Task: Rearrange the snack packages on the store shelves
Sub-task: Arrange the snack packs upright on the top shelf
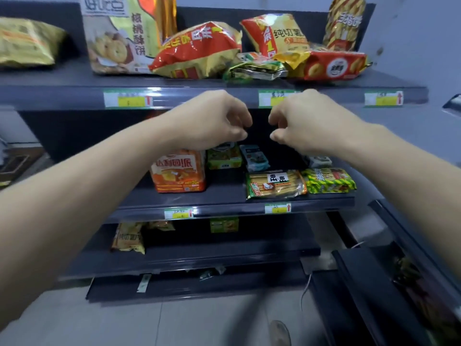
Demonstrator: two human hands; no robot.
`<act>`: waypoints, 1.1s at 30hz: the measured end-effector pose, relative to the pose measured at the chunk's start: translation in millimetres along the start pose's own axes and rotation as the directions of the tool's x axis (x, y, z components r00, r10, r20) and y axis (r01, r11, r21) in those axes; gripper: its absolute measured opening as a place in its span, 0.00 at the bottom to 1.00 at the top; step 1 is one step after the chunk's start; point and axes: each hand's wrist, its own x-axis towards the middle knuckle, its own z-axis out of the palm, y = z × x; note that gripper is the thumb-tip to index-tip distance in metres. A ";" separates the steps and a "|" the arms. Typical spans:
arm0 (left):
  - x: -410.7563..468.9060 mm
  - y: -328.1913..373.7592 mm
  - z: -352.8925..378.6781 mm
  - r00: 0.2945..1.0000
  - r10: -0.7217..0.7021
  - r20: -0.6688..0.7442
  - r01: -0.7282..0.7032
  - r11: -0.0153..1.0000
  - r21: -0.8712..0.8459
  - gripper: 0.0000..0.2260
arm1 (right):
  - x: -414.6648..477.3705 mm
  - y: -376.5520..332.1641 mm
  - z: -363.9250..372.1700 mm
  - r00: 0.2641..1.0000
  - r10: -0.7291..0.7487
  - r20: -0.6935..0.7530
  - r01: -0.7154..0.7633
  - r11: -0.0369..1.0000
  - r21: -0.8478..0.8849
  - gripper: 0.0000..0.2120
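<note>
My left hand [214, 121] and my right hand [306, 121] hover side by side in front of the gap between the top shelf [74, 96] and the middle shelf [224, 203]. Both have curled fingers and hold nothing. Below the left hand stands an orange cake pack [179, 171], with a green box [224, 158] and a pale blue pack [257, 158] behind. A biscuit-stick pack [275, 183] and a green-yellow pack [329, 181] lie at the middle shelf's front right. On the top shelf a red chip bag [197, 51] leans among other bags.
A big cookie bag [117, 33], a yellow-red chip bag [274, 36], a red biscuit pack [334, 66] and a yellow bag [25, 43] fill the top shelf. A yellow chip bag [128, 237] sits on the lower shelf. A dark rack [374, 283] stands at right.
</note>
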 end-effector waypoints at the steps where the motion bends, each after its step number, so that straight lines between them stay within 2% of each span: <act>1: -6.7 -7.8 -0.3 1.000 -0.027 -0.001 0.027 1.000 -0.005 0.11 | 2.3 -7.7 3.8 1.000 -0.016 0.016 0.016 1.000 0.011 0.11; 9: -53.1 -69.3 -0.4 0.964 -0.262 -0.038 0.262 0.965 -0.015 0.09 | 29.9 -62.3 37.7 0.973 -0.192 0.127 0.185 0.981 0.066 0.13; 14: -80.7 -103.4 18.8 0.909 -0.414 -0.051 0.415 0.909 0.025 0.11 | 55.1 -105.7 64.4 0.912 -0.376 0.165 0.366 0.926 0.086 0.13; 21: -130.5 -155.1 12.9 0.737 -0.669 -0.099 0.673 0.740 0.009 0.13 | 96.8 -168.5 99.3 0.794 -0.571 0.210 0.551 0.821 0.148 0.13; 27: -160.6 -207.3 12.3 0.650 -0.752 -0.109 0.755 0.655 -0.017 0.12 | 125.9 -213.6 122.3 0.750 -0.614 0.245 0.585 0.789 0.186 0.14; 30: -163.4 -243.9 9.5 0.642 -0.759 -0.105 0.761 0.648 -0.029 0.12 | 142.2 -239.1 135.6 0.762 -0.593 0.261 0.559 0.805 0.200 0.15; 33: -161.0 -289.7 7.7 0.666 -0.741 -0.083 0.742 0.670 -0.027 0.12 | 162.1 -267.2 155.1 0.793 -0.537 0.287 0.493 0.843 0.215 0.17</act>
